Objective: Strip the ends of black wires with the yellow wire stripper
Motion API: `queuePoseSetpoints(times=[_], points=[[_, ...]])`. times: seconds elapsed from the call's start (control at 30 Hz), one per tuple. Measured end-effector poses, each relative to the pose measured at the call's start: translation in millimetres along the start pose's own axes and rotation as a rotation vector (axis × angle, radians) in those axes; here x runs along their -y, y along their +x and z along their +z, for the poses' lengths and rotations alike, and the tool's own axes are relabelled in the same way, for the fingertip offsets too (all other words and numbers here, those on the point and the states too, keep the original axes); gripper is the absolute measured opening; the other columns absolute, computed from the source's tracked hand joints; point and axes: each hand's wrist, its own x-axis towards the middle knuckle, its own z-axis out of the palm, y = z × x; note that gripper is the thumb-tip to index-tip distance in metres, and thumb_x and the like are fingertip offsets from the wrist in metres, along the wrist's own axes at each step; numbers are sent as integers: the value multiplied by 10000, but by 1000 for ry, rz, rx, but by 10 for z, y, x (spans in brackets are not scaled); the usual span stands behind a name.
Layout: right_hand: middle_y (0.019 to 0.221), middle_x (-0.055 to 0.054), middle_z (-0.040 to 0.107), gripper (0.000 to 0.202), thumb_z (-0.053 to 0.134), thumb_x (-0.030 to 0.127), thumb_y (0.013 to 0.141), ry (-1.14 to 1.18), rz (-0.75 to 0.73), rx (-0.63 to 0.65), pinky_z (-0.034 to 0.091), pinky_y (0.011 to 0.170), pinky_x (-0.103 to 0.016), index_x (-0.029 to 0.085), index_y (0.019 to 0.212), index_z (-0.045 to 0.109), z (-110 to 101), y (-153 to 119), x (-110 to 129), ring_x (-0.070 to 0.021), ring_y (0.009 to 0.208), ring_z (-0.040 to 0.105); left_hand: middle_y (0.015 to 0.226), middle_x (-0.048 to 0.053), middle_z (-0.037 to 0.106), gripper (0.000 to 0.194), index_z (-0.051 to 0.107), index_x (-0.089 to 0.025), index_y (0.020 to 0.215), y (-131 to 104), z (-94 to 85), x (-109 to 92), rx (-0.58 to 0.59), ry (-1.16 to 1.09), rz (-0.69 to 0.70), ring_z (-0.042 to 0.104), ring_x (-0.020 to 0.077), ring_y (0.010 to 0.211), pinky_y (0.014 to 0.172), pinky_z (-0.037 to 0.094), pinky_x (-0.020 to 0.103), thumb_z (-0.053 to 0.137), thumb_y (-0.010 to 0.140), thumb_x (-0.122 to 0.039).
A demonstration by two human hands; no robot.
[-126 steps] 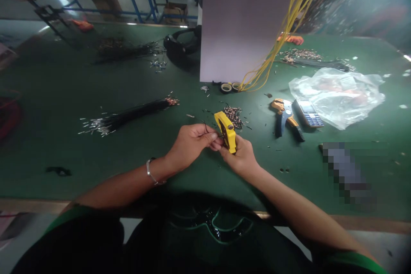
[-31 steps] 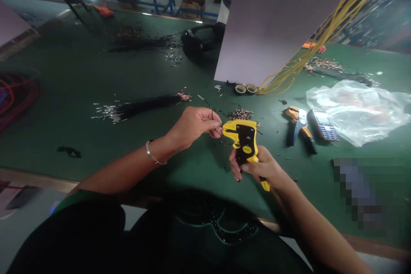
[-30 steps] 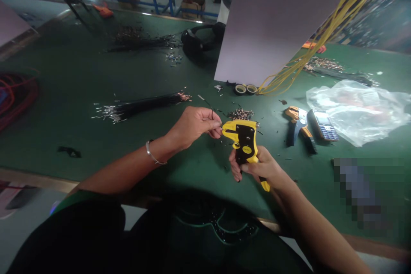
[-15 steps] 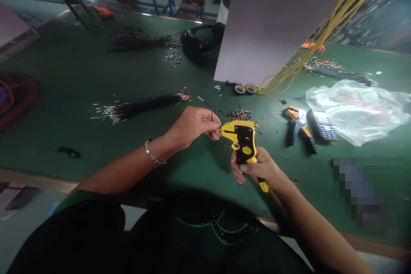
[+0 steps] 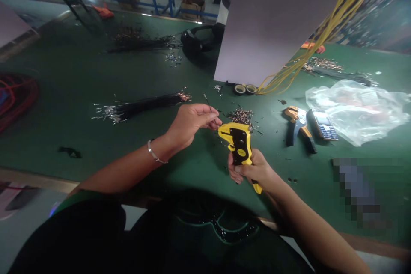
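My left hand (image 5: 197, 122) pinches a short black wire (image 5: 207, 100), whose pale tip sticks up above the fingers. My right hand (image 5: 253, 167) is wrapped round the grip of a yellow and black wire stripper (image 5: 241, 141). The tool's nose points left and sits right beside my left fingertips; I cannot tell whether the wire's lower end is inside the jaws. Just behind the tool lies a heap of small stripped wire bits (image 5: 240, 115). A bundle of black wires (image 5: 144, 106), with bare copper at its right end and pale tips at its left, rests left of my left hand.
Two tape rolls (image 5: 245, 89) sit below a big grey panel (image 5: 263, 21) with yellow wires (image 5: 337, 21) beside it. To the right are an orange-black hand tool (image 5: 297, 126), a keypad phone (image 5: 323, 125) and a clear plastic bag (image 5: 366, 109). Black headphones (image 5: 201, 38) lie farther back.
The wire stripper and my right hand have shifted slightly left. The wire in my left hand now stands more upright, with its tip farther right.
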Motion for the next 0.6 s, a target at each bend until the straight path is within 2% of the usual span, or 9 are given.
queuePoseSetpoints(times=[0.3, 0.43, 0.6], points=[[555, 45, 505, 138, 647, 156, 679, -150, 13, -55, 368, 450, -256, 164, 777, 552, 46, -26, -103, -92, 443, 446, 717, 60, 705, 109, 678, -109, 825, 10, -16, 23, 19, -66, -60, 651, 126, 655, 698, 534, 294, 656, 782, -207], [607, 34, 505, 130, 592, 147, 658, -338, -1, -76, 359, 474, -250, 176, 776, 546, 99, -21, -92, -98, 490, 447, 674, 52, 688, 100, 682, -107, 797, 19, -20, 34, 31, -77, -77, 625, 117, 607, 639, 507, 273, 659, 772, -201], [647, 29, 485, 132, 510, 119, 615, -653, -107, -113, 328, 507, -235, 194, 723, 494, 179, 2, -73, -103, 552, 416, 594, 35, 652, 74, 679, -110, 728, 35, -17, 58, 36, -55, -73, 575, 97, 527, 555, 453, 246, 661, 748, -179]])
